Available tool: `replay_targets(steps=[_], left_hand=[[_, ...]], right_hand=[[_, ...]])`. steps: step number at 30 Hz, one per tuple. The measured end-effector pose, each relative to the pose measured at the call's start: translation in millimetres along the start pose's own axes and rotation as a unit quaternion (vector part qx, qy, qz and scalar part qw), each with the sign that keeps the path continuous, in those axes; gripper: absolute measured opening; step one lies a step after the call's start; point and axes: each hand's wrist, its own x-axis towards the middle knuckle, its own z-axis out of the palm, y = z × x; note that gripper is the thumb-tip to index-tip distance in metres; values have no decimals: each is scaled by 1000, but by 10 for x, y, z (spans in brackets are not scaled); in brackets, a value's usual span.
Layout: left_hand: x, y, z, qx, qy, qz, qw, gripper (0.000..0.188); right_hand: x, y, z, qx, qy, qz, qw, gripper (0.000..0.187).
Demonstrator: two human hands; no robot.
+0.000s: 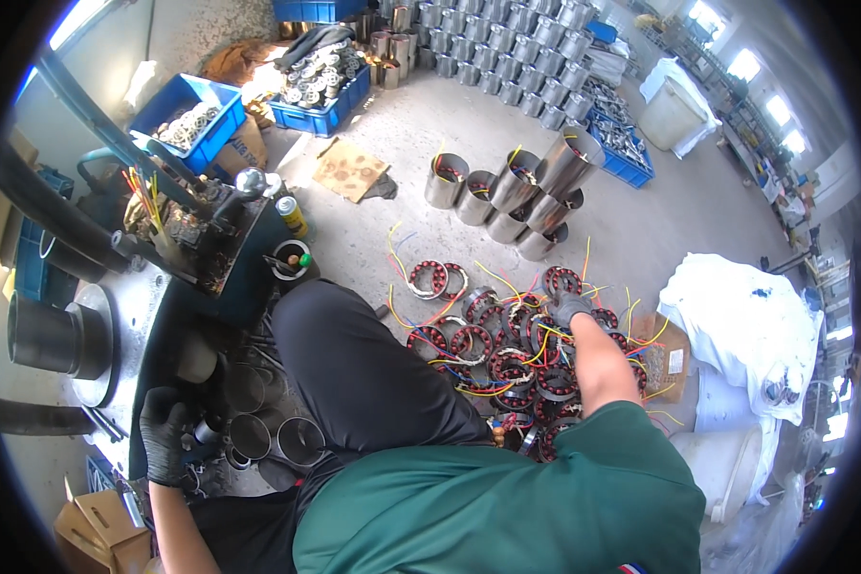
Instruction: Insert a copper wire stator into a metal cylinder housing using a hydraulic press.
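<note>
My right hand (pixel 568 308), in a dark grey glove, reaches into a heap of wound motor stators and grips a ring-shaped stator (pixel 562 279) with dark red coils at the heap's far side. Yellow, red and blue lead wires trail from the stators (pixel 471 342) around it. On the left, my gloved left hand (pixel 165 435) is beside the edge of the metal workbench (pixel 134 368), its thumb apart from the fingers. Nothing shows in that hand. Below the bench and near it lie several metal cylinder housings (pixel 251 435).
Metal sleeves (pixel 443 182) stand ahead, some stacked. Silver housings (pixel 507 57) are piled farther back. Blue crates (pixel 191 124) hold metal parts. A press-like machine (pixel 210 230) stands left, with a can (pixel 292 218) beside it. White sacking (pixel 737 316) lies right, by cardboard (pixel 665 359).
</note>
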Motion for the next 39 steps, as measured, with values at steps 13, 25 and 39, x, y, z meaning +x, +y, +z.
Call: replay_targets(steps=[13,25,39], left_hand=[[132,166,279,-46,31,31,998,63],[-135,497,186,-375,-25,143,916,82],[-178,166,-24,-355,178,132,908,69]], right_hand=[[-2260,-2233,-2539,597,-71,-459,654,74],[-4152,-5257,-2543,675,-445,-487,330,46],[-4063,-5758,-2007,500,-220,-740,393,64]])
